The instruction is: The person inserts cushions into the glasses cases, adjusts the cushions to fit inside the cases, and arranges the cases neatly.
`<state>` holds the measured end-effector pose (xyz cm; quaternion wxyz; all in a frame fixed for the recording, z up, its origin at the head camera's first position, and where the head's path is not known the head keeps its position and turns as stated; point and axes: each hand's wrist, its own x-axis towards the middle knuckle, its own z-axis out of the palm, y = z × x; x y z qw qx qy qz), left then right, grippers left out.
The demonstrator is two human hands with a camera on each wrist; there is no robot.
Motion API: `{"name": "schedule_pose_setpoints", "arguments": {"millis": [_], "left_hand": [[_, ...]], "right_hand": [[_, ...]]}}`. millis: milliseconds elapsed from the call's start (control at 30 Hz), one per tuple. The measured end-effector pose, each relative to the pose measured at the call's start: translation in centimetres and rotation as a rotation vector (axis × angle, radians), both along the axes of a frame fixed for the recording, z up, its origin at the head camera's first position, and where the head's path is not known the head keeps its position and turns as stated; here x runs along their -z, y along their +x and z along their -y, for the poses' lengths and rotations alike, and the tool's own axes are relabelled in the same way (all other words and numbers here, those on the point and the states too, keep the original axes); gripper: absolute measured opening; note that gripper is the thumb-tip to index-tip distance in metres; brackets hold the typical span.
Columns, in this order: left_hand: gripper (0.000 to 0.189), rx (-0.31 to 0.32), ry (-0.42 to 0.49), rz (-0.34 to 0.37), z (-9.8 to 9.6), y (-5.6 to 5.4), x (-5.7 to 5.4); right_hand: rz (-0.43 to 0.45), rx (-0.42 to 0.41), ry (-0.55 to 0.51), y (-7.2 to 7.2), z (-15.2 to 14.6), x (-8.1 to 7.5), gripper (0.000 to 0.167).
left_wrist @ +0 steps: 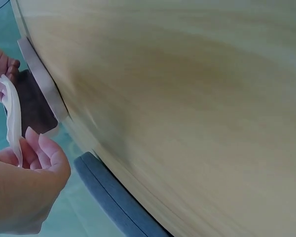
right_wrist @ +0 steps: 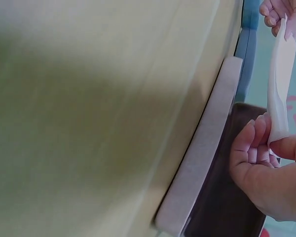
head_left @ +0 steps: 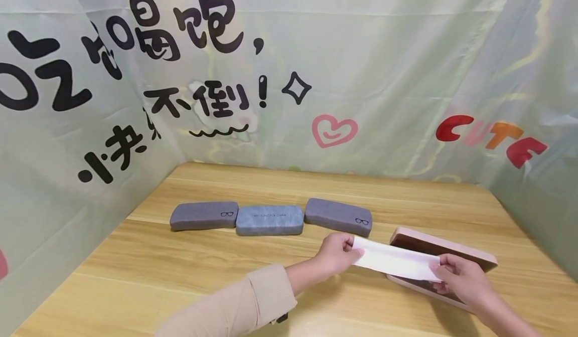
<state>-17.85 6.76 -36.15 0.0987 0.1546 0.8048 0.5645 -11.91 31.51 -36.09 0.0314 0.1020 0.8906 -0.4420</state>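
A folded white cloth [head_left: 396,260] is stretched between both hands, above an opened pink glasses case [head_left: 444,241] with a dark brown lining. My left hand [head_left: 335,253] pinches the cloth's left end between thumb and fingers. At the other end, my right hand [head_left: 462,277] pinches it in front of the case. The left wrist view shows the cloth [left_wrist: 13,116] edge-on, held between the two hands. In the right wrist view the case's lining [right_wrist: 227,197] lies behind the right hand [right_wrist: 266,168]. The cloth and right hand hide part of the case's inside.
Left of the pink case, a row of closed glasses cases lies on the wooden table [head_left: 135,272]: a grey one [head_left: 205,215], a blue one [head_left: 270,220] and another grey one [head_left: 338,215]. Printed fabric [head_left: 384,76] hangs around the table's back and sides.
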Motion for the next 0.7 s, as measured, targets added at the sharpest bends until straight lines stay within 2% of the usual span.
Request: {"name": "schedule_pose_setpoints", "arguments": {"millis": [333, 700], "left_hand": [[0.008, -0.033, -0.010, 0.011, -2.2, 0.2, -0.2], [0.006, -0.063, -0.006, 0.030, -4.8, 0.2, 0.0]], "right_hand": [[0.005, -0.016, 0.008, 0.3, -2.0, 0.4, 0.025], [0.101, -0.060, 0.053, 0.6, -4.4, 0.1, 0.032]]}}
